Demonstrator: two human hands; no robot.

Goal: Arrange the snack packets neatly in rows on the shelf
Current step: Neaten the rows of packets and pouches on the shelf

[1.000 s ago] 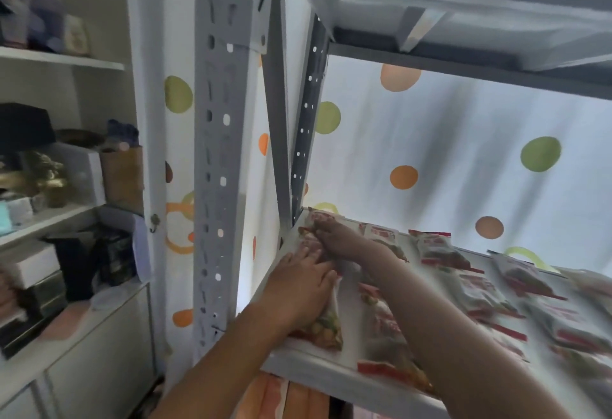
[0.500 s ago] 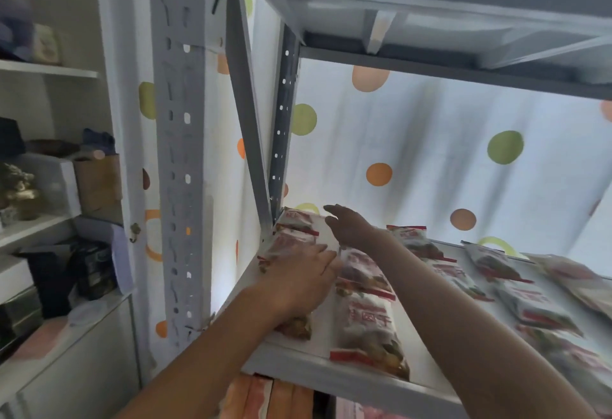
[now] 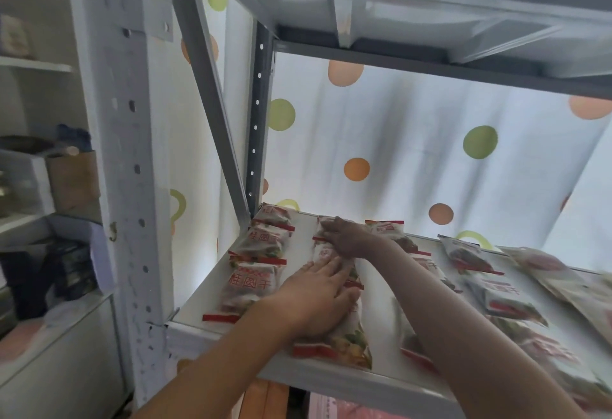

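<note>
**Soft packets being squared up in the second column**

Nearest, the left hand (image 3: pixel 318 299) is lying flat, fingers straight, pressing on a front packet (image 3: pixel 344 335) near the shelf (image 3: pixel 205 306) edge. Further in, the right hand (image 3: pixel 347 239) is resting on a back packet (image 3: pixel 326 223), fingers fairly straight; whether it is pinching is unclear. The left column (image 3: pixel 261 259) is lying in line beside them. These look light, crinkly and slippery with lumpy filling, so sliding under a flat palm or lifting by the red sealed edges probably suits best.

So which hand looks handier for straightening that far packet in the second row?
Probably the right hand: it already rests on the far packet, while the left hand lies flat on the nearer packet.
</note>
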